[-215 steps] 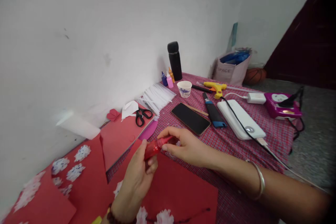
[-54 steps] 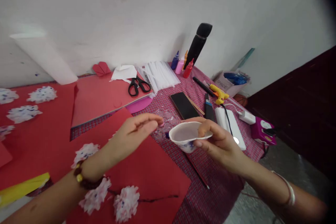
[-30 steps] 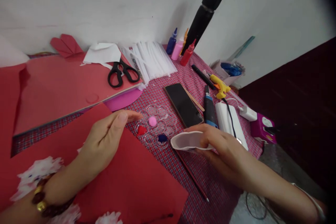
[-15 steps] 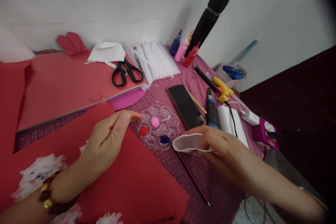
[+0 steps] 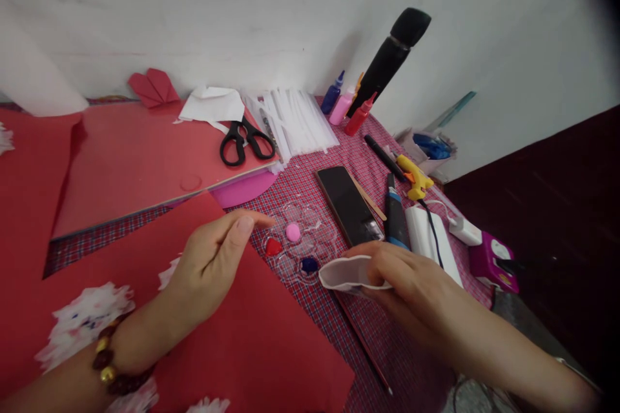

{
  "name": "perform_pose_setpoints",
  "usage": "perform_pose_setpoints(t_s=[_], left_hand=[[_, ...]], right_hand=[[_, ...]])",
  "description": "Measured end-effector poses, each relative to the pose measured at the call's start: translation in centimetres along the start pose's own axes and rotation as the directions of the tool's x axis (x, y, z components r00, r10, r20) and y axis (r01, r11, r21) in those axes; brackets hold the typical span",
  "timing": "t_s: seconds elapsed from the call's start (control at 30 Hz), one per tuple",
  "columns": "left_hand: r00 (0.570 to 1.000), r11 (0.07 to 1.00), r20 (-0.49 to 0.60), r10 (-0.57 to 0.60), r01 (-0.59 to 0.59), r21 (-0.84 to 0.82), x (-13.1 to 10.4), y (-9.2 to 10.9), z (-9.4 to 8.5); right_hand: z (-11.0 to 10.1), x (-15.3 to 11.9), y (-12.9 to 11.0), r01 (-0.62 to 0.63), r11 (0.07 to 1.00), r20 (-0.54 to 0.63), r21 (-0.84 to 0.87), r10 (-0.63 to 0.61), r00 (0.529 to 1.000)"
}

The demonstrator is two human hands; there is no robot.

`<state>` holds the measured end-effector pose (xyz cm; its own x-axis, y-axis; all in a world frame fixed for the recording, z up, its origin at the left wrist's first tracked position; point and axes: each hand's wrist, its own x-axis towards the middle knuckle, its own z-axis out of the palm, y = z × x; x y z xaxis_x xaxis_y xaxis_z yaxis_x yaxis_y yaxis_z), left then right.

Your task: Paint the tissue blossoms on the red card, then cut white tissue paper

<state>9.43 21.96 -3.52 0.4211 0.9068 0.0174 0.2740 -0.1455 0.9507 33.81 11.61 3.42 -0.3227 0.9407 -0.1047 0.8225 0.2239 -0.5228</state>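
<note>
A white cup (image 5: 341, 273), its rim squeezed out of round, is in my right hand (image 5: 411, 287), with fingers inside and outside the wall. Left of it lies a clear flower-shaped paint palette (image 5: 300, 246) with pink, red and dark blue paint in separate wells. My left hand (image 5: 208, 264) hovers over the red paper (image 5: 242, 335), its fingers stretched towards the palette and nothing visible in them. White ruffled tufts (image 5: 92, 316) with dark and pink specks sit on that paper. A thin dark red paintbrush (image 5: 363, 345) lies below the cup.
Black scissors (image 5: 247, 142) rest on a red board (image 5: 130, 148) beside white strips (image 5: 300, 122). Behind the phone (image 5: 346, 200) stand small paint bottles (image 5: 343, 106). To the right are a blue-black cutter (image 5: 396, 216), a yellow glue gun (image 5: 414, 177) and a magenta power socket (image 5: 494, 261).
The whole view has shifted slightly, so things appear a little further right and lower. Both hands keep nearly the same pose, and the cup stays in my right hand.
</note>
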Motion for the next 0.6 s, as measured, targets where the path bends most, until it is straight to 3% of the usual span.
perform_pose_setpoints(t_s=[0.6], left_hand=[[0.999, 0.999, -0.003, 0.034, -0.034, 0.038, 0.16, 0.04, -0.16]], right_hand=[[0.09, 0.75, -0.34, 0.031, 0.997, -0.001, -0.066, -0.031, 1.000]])
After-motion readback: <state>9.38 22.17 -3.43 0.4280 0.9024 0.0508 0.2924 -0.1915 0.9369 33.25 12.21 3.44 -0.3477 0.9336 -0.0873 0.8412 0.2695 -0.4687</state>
